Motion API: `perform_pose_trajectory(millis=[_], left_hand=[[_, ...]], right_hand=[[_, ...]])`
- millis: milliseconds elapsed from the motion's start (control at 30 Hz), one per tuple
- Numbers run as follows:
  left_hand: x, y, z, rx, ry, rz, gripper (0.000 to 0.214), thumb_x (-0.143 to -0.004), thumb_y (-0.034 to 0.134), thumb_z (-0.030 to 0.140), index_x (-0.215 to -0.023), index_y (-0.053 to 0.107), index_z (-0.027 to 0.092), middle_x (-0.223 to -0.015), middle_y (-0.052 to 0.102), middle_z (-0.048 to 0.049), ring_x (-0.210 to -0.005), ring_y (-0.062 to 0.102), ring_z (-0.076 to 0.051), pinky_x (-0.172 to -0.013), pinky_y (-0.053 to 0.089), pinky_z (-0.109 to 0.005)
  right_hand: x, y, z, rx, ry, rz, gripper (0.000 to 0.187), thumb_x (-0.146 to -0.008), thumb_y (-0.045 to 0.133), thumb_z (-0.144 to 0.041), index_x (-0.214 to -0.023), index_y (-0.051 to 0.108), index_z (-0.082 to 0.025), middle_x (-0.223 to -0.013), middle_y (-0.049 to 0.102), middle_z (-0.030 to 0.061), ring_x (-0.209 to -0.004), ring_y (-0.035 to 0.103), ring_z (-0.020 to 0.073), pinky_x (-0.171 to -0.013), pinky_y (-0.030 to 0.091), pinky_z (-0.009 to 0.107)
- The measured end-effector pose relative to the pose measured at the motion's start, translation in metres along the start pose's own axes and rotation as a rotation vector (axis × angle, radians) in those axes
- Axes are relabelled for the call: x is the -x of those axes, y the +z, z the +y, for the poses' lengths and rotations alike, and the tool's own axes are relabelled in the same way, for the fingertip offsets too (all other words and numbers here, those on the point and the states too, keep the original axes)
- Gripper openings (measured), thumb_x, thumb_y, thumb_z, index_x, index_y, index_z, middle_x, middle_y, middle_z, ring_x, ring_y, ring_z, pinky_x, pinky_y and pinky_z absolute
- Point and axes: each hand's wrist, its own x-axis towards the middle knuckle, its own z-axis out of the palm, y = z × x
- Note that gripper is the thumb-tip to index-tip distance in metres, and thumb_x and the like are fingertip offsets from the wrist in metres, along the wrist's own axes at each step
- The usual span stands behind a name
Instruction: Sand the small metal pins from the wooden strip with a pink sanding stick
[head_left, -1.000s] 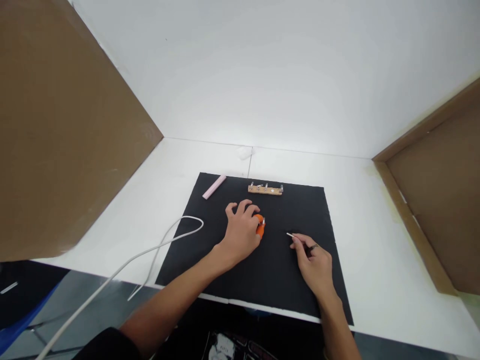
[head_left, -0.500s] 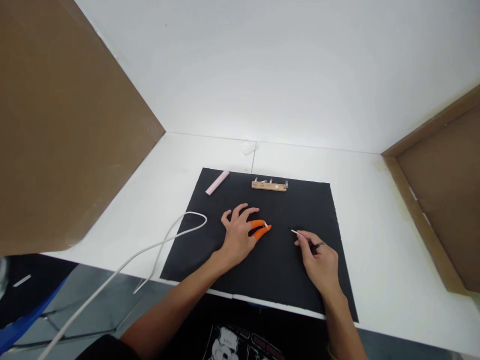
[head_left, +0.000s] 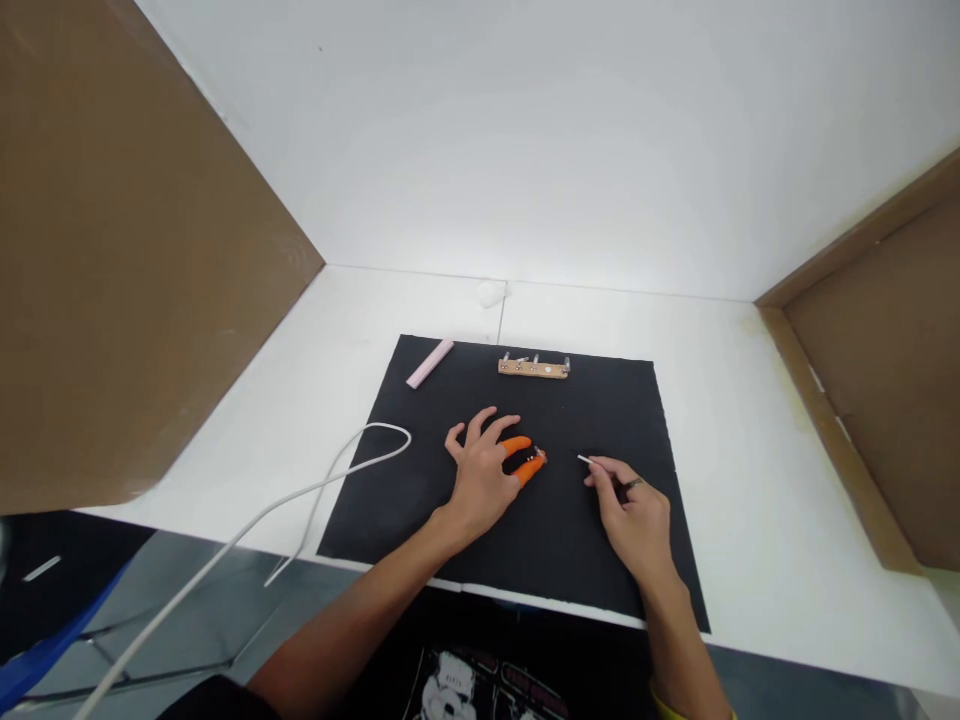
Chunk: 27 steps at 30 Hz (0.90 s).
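1. The left hand [head_left: 484,475] is wearing orange covers [head_left: 531,470] on thumb and index finger; their tips are standing slightly apart, with a small part [head_left: 539,454] sitting at them. Whether they are pinching it, I cannot tell. The other three fingers are spreading toward 11 to 1 o'clock.
2. The right hand [head_left: 634,515] is pinching a thin white stick [head_left: 584,459] between thumb and fingers.
3. The stick's free end is lying at 3 o'clock from the left fingertips, near but apart; its long axis is running from between 9 and 10 to between 3 and 4, its free end facing the small part. The left hand is the nearer one to that part.
4. Black mat [head_left: 615,400] is showing between the hands and ahead of them, up to a wooden strip [head_left: 533,369] lying crosswise at 12.
5. A pink bar [head_left: 430,364] is slanting at 11 from the left hand; a white cable [head_left: 300,495] is looping onto the mat at 9 to 10.
6. At 6, the mat's near edge is following that of the tabletop [head_left: 720,400].
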Motion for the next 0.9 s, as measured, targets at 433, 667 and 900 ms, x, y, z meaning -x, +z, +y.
perform_pose_trajectory(millis=[433, 667, 900], left_hand=[[-0.003, -0.004, 0.008, 0.097, -0.046, -0.096, 0.012, -0.091, 0.084, 0.018, -0.092, 0.086, 0.029, -0.145, 0.075, -0.0049, -0.149, 0.052, -0.041, -0.12, 0.024, -0.075], [0.0, -0.039, 0.033, 0.291, -0.126, -0.19, 0.004, -0.094, 0.084, 0.025, -0.094, 0.084, 0.029, -0.141, 0.077, -0.0024, -0.145, 0.058, -0.037, -0.12, 0.03, -0.071], [0.011, -0.088, 0.059, 0.47, -0.054, -0.299, 0.006, -0.095, 0.084, 0.027, -0.095, 0.083, 0.033, -0.134, 0.079, 0.0024, -0.142, 0.061, -0.031, -0.122, 0.032, -0.06]], right_hand=[[-0.001, -0.001, -0.002, -0.045, -0.005, 0.007, 0.031, -0.106, 0.068, -0.045, -0.124, 0.069, -0.02, -0.123, 0.072, 0.0072, -0.101, 0.073, 0.0198, -0.09, 0.064, 0.041], [0.003, -0.019, -0.04, -0.169, -0.125, 0.136, 0.027, -0.11, 0.061, -0.041, -0.11, 0.071, -0.016, -0.084, 0.071, -0.0012, -0.063, 0.065, 0.01, -0.059, 0.058, 0.024], [0.03, -0.073, -0.118, -0.217, -0.577, -0.002, 0.018, -0.099, 0.071, -0.019, -0.11, 0.08, -0.029, -0.076, 0.079, -0.0057, -0.071, 0.077, 0.013, -0.073, 0.063, 0.025]])
